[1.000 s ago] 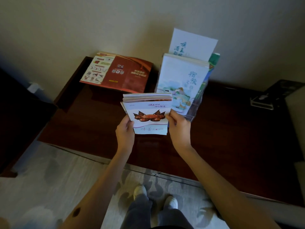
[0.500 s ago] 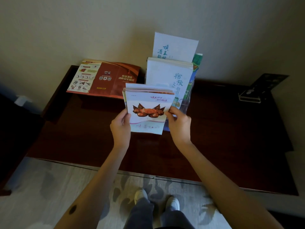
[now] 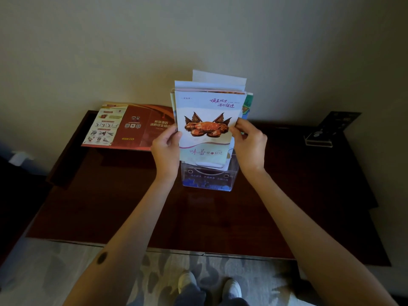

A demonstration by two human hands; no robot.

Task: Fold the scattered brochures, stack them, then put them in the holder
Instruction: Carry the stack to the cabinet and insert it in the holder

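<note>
Both hands, left and right, pinch the stack of brochures upright at frame centre, its bottom edge entering the clear holder on the desk; risk: loose sheets snag the rim and splay.

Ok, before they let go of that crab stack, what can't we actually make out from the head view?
- Whether the stack has bottomed out in the clear holder: glare.
- Brochures behind: covered by the stack.
- Red brochure's right edge: behind the left hand.
- Small print: too small.
</note>
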